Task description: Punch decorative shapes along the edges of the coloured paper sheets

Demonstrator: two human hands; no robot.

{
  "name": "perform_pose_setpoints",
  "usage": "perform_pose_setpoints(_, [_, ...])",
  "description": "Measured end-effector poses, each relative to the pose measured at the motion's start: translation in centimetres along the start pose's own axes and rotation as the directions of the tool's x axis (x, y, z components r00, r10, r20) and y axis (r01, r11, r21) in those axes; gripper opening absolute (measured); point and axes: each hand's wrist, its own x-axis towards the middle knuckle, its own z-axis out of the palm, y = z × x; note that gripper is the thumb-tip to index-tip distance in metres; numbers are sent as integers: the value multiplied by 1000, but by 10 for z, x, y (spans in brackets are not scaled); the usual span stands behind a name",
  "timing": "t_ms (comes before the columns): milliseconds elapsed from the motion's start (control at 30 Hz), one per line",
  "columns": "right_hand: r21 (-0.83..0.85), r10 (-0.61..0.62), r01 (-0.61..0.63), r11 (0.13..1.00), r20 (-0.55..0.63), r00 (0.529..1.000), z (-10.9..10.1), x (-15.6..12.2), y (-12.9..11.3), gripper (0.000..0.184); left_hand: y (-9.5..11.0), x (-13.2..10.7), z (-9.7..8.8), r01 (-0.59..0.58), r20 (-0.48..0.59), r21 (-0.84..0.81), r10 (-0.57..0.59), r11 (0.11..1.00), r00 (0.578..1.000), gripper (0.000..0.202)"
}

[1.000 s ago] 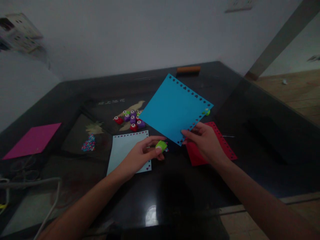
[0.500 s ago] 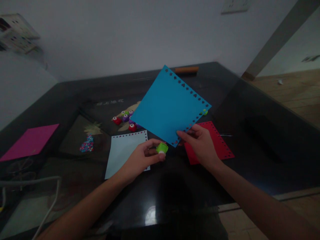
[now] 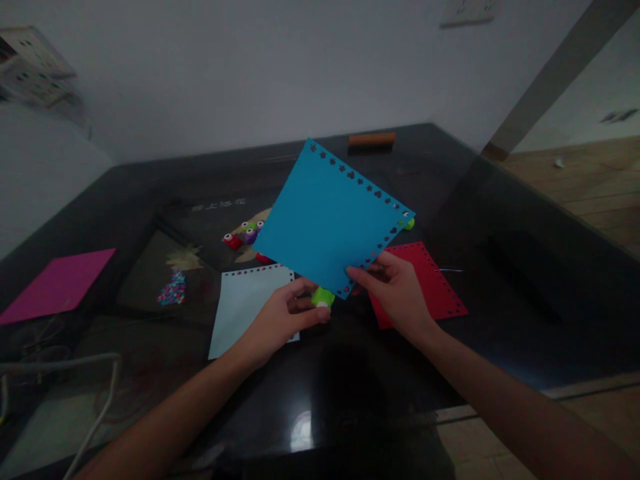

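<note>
My right hand [image 3: 400, 290] pinches a blue sheet of paper [image 3: 330, 220] near its lower corner, holding it raised and tilted above the table. Small flower and heart shapes are punched along two of its edges. Between the fingers of my left hand [image 3: 285, 317] is a green craft punch [image 3: 323, 297], right at the sheet's bottom corner; whether the paper sits in its slot I cannot tell. Under my left hand lies a pale blue sheet [image 3: 240, 300] with punched edges. A red sheet [image 3: 440, 287], also punched, lies partly beneath my right hand.
Several red, green and purple punches [image 3: 233, 241] stand behind, partly hidden by the blue sheet. Colourful paper bits [image 3: 173, 289] lie in a pile at the left, near a magenta sheet [image 3: 60, 283]. A brown roll [image 3: 371, 139] rests at the table's back edge; a white cable [image 3: 103, 413] crosses the left front.
The blue sheet has shifted left and slightly down with my right hand, its lower corner now meeting the green punch. My left hand has stayed nearly still.
</note>
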Motion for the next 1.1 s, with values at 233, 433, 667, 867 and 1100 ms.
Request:
perform_pose_setpoints(233, [-11, -36, 36, 999, -20, 999, 3, -3, 3, 16, -3, 1, 0, -11, -33, -11, 10, 1000, 999, 32])
perform_pose_setpoints(433, [-31, -19, 19, 999, -2, 1000, 8, -6, 6, 13, -6, 2, 2, -72, -58, -34, 70, 997, 996, 30])
perform_pose_setpoints(667, [-70, -1, 1, 998, 0, 1000, 10, -3, 10, 16, -11, 4, 2, -116, -90, -125, 105, 985, 990, 30])
perform_pose_setpoints(867, [-54, 16, -14, 998, 27, 1000, 10, -1, 16, 19, -14, 6, 3, -107, -96, -142, 94, 984, 991, 31])
perform_pose_setpoints(1100, [8, 4, -4, 1000, 0, 1000, 12, -1, 17, 20, -14, 6, 3, -121, -87, -206, 105, 971, 991, 33])
